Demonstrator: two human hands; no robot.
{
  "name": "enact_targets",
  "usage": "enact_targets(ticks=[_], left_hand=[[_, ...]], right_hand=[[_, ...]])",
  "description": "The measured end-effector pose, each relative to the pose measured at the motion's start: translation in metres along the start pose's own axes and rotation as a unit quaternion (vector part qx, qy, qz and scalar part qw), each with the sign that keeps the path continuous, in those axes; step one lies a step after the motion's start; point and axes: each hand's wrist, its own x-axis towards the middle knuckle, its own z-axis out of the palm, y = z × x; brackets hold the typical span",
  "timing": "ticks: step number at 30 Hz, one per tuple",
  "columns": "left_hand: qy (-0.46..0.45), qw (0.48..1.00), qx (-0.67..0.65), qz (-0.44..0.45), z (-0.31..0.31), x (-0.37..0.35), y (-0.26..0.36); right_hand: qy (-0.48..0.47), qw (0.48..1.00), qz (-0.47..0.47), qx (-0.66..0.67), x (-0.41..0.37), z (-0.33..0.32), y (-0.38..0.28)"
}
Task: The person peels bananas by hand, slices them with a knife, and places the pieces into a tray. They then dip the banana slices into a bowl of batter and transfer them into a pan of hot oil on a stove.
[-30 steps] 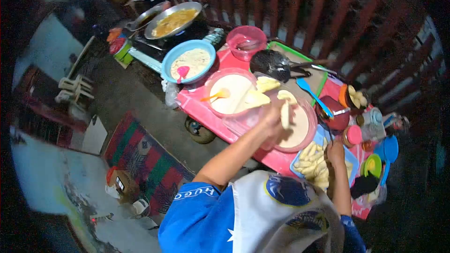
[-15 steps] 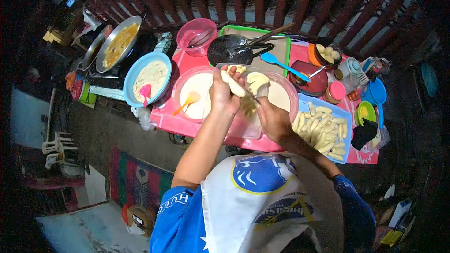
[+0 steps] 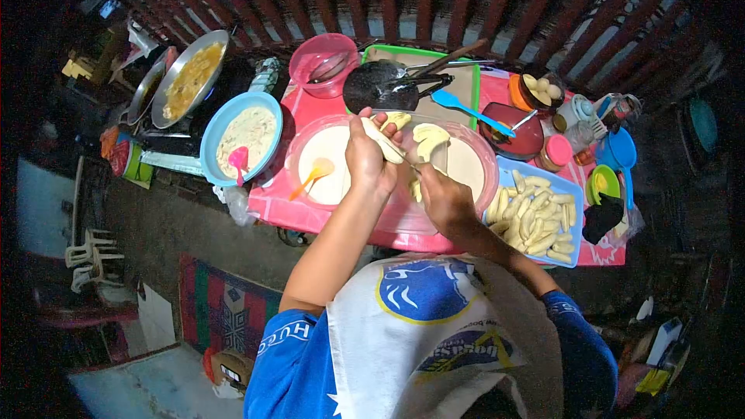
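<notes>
My left hand [image 3: 370,161] is wrapped around a peeled banana [image 3: 383,142], held above a clear plastic tray [image 3: 407,221]. Gripped in my right hand [image 3: 450,200] is a knife [image 3: 414,163], mostly hidden by the fingers, its thin blade close to the banana's lower end. Just beyond my hands, sliced bananas [image 3: 429,141] lie fanned out on the tray. A bowl of pale batter [image 3: 324,151] with an orange spoon [image 3: 313,177] sits left of the tray. On the right, a blue tray [image 3: 573,257] holds many peeled bananas [image 3: 535,213].
At left stand a blue basin [image 3: 208,136] of batter with a pink spoon and a wok [image 3: 221,46] of yellow food on a stove. A pink bowl [image 3: 299,62], black pan [image 3: 380,87] and blue spatula [image 3: 473,111] are at the back. Jars [image 3: 556,152] crowd the right.
The banana has turned slightly in my left hand, and my right hand with the knife has shifted a little. The whole view has moved slightly.
</notes>
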Motion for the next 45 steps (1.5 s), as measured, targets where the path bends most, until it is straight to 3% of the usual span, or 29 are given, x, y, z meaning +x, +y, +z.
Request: enact_targets(ticks=[14, 30, 45], left_hand=[[-0.022, 0.996, -0.068, -0.047, -0.006, 0.0, 0.001], [-0.043, 0.987, -0.11, -0.112, -0.011, 0.004, -0.007], [-0.015, 0.996, -0.073, -0.057, -0.01, 0.003, -0.009]], right_hand=[[0.045, 0.997, -0.051, -0.029, 0.005, 0.006, 0.001], [0.056, 0.997, -0.048, -0.039, 0.016, 0.02, 0.006], [0.041, 0.999, -0.009, -0.024, 0.028, 0.036, 0.005]])
